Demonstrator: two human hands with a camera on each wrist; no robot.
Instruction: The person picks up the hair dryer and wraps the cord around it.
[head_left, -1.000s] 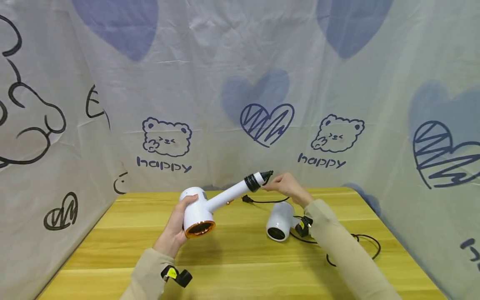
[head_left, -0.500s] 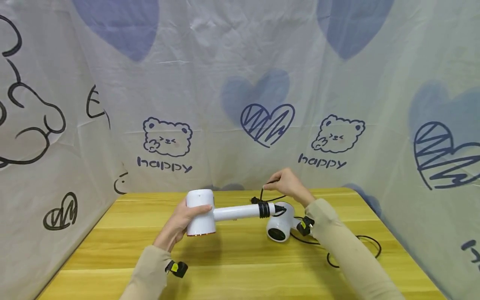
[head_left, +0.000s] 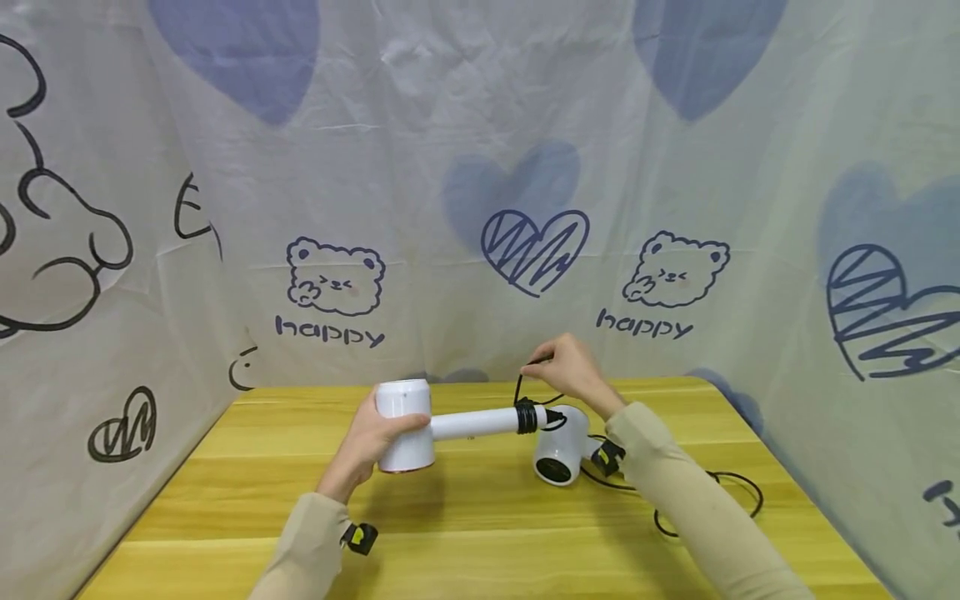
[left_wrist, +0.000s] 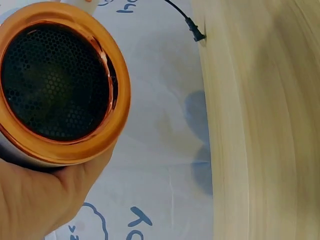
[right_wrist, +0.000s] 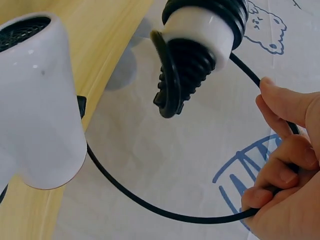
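My left hand (head_left: 367, 437) grips a white hair dryer (head_left: 405, 404) round its barrel, above the table. The dryer's handle points right and lies nearly level. Black cord coils (head_left: 527, 415) are wound round the handle near its end, by a ribbed strain relief (right_wrist: 187, 70). In the left wrist view a copper-coloured rim (left_wrist: 122, 90) circles a dark mesh. My right hand (head_left: 573, 367) pinches the black cord (right_wrist: 175, 217) between thumb and finger, with other fingers curled over it. The cord runs up from the coils to this hand and loops away below it.
A second white hair dryer (head_left: 564, 446) lies on the wooden table (head_left: 480, 533), behind the held handle's end. Its black cord (head_left: 750, 479) loops out to the right. A plug (left_wrist: 196, 32) hangs over the table near the back. A printed cloth (head_left: 442, 100) stands behind.
The held dryer's handle has swung down from an upward tilt to nearly level, its copper rim turning out of sight in the head view. My right hand has shifted slightly left and up, drawing cord.
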